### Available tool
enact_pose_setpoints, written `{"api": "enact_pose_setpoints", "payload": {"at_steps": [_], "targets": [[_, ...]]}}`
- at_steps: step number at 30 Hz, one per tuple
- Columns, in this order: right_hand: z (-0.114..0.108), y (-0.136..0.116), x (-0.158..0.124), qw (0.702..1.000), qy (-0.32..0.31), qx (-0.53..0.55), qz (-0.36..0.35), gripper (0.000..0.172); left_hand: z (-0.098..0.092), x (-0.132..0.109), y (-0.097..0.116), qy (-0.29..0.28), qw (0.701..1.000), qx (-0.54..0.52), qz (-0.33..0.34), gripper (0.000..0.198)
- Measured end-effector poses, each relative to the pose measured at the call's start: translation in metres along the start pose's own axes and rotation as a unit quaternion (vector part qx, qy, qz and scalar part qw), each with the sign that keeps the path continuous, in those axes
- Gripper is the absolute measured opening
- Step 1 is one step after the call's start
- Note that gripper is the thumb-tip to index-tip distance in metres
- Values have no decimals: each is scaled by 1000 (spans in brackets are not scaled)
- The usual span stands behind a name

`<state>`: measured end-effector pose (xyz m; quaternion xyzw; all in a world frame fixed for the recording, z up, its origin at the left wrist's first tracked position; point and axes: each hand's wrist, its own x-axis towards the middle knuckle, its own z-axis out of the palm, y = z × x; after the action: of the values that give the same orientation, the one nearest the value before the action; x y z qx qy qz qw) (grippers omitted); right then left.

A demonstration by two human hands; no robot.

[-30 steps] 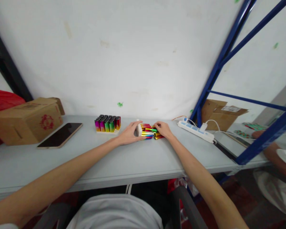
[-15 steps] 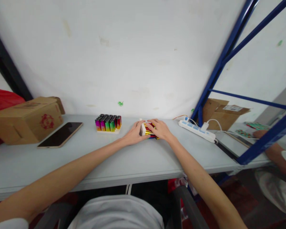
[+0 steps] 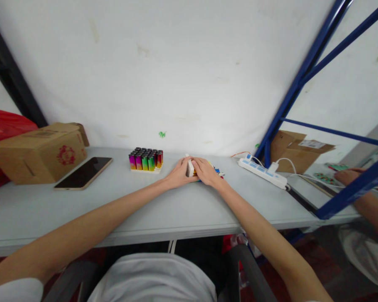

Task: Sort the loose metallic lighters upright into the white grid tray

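A small white tray [image 3: 190,168] is tipped on its side between my two hands at the middle of the table. My left hand [image 3: 177,173] is closed around its left side, the thumb along the bottom. From the right, my right hand [image 3: 205,171] curls over shiny coloured cylinders that look like lighters, its fingertips at the tray's edge; most of them are hidden under the palm. Coloured ends [image 3: 219,172] stick out past that hand. To the left, several upright metallic lighters [image 3: 146,160] with black tops stand in rows on another white tray [image 3: 145,171].
A phone [image 3: 84,173] and a cardboard box [image 3: 38,155] lie on the left of the table. At right are a white power strip [image 3: 263,173] with cables, a blue shelf frame [image 3: 282,113] and an opened carton [image 3: 286,151]. Beyond the frame, another person's hand [image 3: 348,177] handles small items.
My right hand has slid left over the lighters towards the tray, and more coloured ends show beyond it. My left hand stays at the tray. The view has shifted slightly.
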<state>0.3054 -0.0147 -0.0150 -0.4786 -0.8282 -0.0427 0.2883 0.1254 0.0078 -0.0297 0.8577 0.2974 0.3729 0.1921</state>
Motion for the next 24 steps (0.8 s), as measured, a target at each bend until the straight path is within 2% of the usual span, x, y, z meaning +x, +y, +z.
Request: {"api": "enact_pose_setpoints", "payload": {"at_steps": [3, 8, 14, 17, 21, 24], "targets": [[3, 3, -2, 1000, -12, -22, 1, 46, -6, -1, -5, -23, 1000, 5, 12, 89], [-3, 5, -7, 993, -11, -76, 85, 36, -15, -4, -3, -41, 999, 23, -9, 89], [-18, 5, -7, 985, -35, -111, 130, 35, -12, -5, 2, -34, 999, 37, -21, 86], [-18, -2, -3, 984, -45, -118, 124, 38, -6, -5, 3, -19, 999, 30, -20, 89], [-11, -13, 1, 985, -58, -141, 75, 43, 0, -3, 4, -1, 1000, 14, 4, 92], [-8, -16, 1, 983, -56, -164, 62, 43, 0, -2, 3, -9, 1000, 12, 0, 96]]}}
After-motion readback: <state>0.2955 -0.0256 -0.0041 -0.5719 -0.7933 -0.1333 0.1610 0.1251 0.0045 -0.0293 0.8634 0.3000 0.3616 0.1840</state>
